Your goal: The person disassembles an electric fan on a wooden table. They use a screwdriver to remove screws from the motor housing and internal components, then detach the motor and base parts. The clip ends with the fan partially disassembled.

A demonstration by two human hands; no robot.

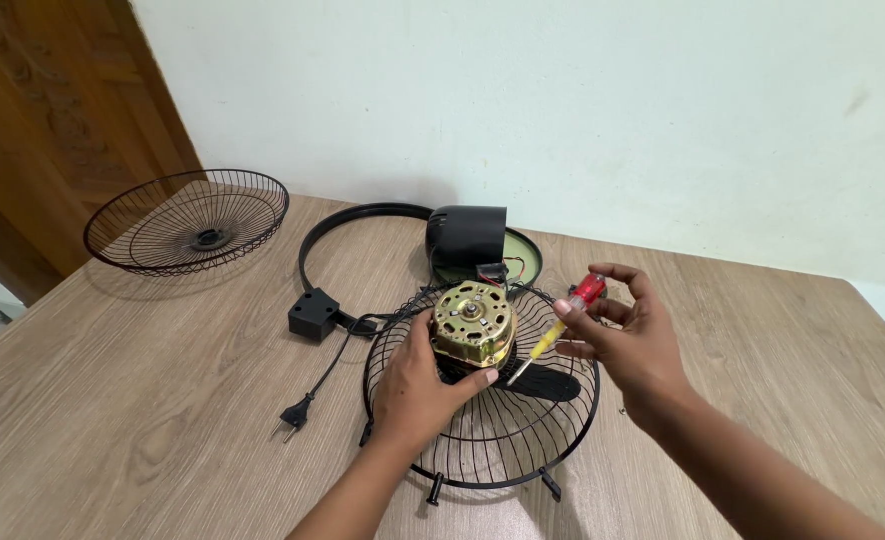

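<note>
A brass-coloured fan motor (473,322) sits in a black wire fan guard (483,440) on the wooden table (143,400). My left hand (418,385) grips the motor from its near side. My right hand (628,335) holds a screwdriver (558,330) with a red top and yellow shaft, its tip pointing down at the motor's right side. A black motor cover (468,238) stands just behind the motor.
A second wire guard (188,222) lies at the far left. A black ring (348,225) lies behind, with a black switch box (314,314) and a cord ending in a plug (296,413). A wooden door (53,120) and a pale wall are beyond.
</note>
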